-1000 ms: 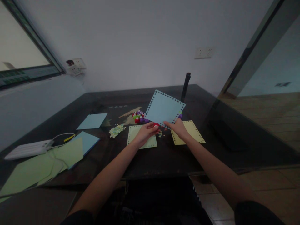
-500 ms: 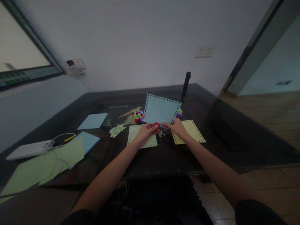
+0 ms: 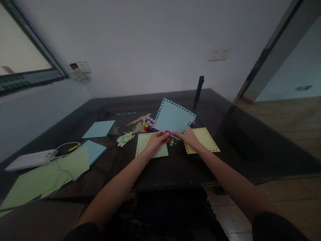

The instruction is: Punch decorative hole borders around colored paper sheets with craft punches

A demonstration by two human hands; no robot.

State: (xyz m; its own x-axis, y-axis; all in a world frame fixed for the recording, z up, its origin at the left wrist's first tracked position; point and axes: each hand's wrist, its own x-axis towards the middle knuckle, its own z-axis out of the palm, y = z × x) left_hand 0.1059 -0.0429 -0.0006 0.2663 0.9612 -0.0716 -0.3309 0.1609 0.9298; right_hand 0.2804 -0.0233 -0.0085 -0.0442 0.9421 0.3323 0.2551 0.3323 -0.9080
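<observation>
My left hand (image 3: 155, 142) is closed round a small red punch (image 3: 167, 132) at the near edge of a light blue paper sheet (image 3: 173, 117) with punched holes along its border. My right hand (image 3: 187, 136) pinches the same near edge of that sheet and holds it tilted up above the dark table (image 3: 160, 167). Under my left hand lies a pale green punched sheet (image 3: 145, 142). A yellow punched sheet (image 3: 204, 139) lies under and beside my right hand.
A cluster of small coloured punches (image 3: 147, 124) sits behind the blue sheet. Paper scraps (image 3: 124, 138) lie to the left. Blue sheets (image 3: 99, 129), green sheets (image 3: 45, 177) and a white power strip (image 3: 30, 159) lie at the far left. A dark post (image 3: 198, 92) stands at the back.
The blue sheet has turned slightly between my hands and dropped a little lower. Both hands stay at its near edge.
</observation>
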